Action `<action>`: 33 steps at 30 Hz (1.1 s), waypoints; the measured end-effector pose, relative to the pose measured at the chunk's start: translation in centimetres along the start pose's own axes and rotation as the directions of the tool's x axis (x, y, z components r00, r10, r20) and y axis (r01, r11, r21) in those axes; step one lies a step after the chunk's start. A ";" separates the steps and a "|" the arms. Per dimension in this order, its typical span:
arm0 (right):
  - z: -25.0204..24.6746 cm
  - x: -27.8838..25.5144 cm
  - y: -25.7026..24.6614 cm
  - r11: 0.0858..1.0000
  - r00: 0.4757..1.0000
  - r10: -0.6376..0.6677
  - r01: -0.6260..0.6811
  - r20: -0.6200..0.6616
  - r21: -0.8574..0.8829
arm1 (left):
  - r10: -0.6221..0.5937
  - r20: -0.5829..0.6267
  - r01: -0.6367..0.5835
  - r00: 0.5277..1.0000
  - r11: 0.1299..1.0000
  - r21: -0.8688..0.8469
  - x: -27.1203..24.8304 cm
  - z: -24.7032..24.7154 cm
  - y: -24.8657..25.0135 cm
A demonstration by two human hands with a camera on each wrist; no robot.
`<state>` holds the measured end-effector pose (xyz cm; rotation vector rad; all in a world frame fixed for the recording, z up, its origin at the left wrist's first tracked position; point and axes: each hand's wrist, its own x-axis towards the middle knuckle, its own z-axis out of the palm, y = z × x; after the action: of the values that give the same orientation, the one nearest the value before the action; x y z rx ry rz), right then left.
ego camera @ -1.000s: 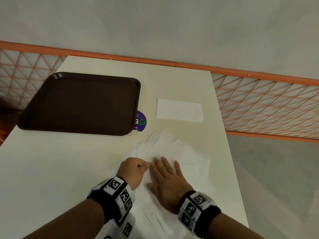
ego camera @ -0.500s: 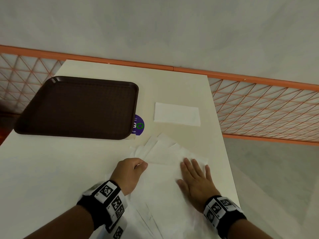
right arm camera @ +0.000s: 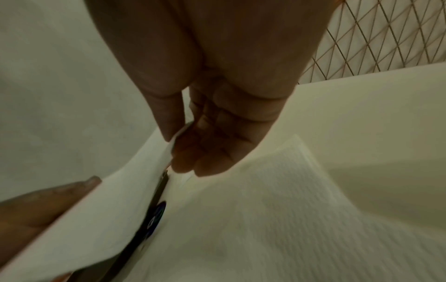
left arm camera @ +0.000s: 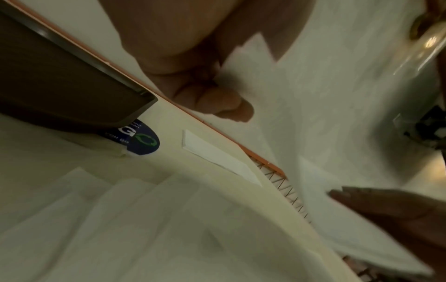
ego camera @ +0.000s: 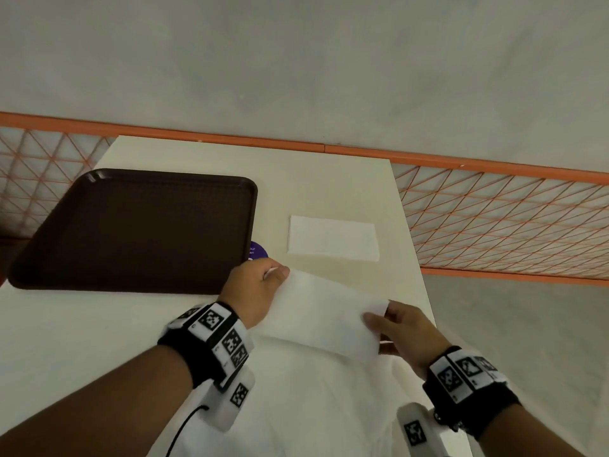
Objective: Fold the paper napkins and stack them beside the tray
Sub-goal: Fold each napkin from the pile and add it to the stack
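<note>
A white paper napkin [ego camera: 326,315] hangs lifted above the pile of unfolded napkins [ego camera: 296,397]. My left hand [ego camera: 278,272] pinches its far left corner and my right hand [ego camera: 379,316] pinches its far right corner. In the left wrist view my left hand [left arm camera: 217,99] grips the napkin's edge [left arm camera: 325,114]. In the right wrist view thumb and fingers of my right hand [right arm camera: 178,145] nip the sheet [right arm camera: 101,215]. One folded napkin [ego camera: 333,238] lies flat to the right of the brown tray [ego camera: 131,225].
A purple round sticker [ego camera: 258,251] peeks out at the tray's near right corner. The table's right edge [ego camera: 415,258] runs close to the folded napkin and my right hand. An orange mesh railing [ego camera: 510,219] stands beyond it, with a grey wall behind.
My right hand slid right across the top napkin, then left its flat press for a pinch. Both hands have lifted the sheet's far edge up off the pile.
</note>
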<state>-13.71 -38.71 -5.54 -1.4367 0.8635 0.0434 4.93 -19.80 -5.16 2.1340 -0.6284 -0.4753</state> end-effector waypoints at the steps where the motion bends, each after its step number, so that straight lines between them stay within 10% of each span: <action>1: -0.3 0.8 -0.6 1.000 0.999 0.017 -0.017 -0.038 0.010 | -0.005 0.008 0.004 1.000 0.999 0.052 1.1 0.2 0.0; 12: -4.1 13.2 -6.5 0.972 0.934 -0.097 0.016 -0.343 -0.233 | -0.151 0.066 0.148 0.986 0.988 0.044 12.8 3.1 0.5; 33: -4.4 20.4 -5.5 0.778 0.904 -0.148 -0.144 -0.401 -0.611 | -0.292 -0.095 0.307 0.952 0.905 0.296 18.4 5.9 -1.0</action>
<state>1.41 -52.98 -11.44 -2.1359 1.2916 0.0132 16.86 -33.73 -11.41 2.5507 -0.3621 -0.5156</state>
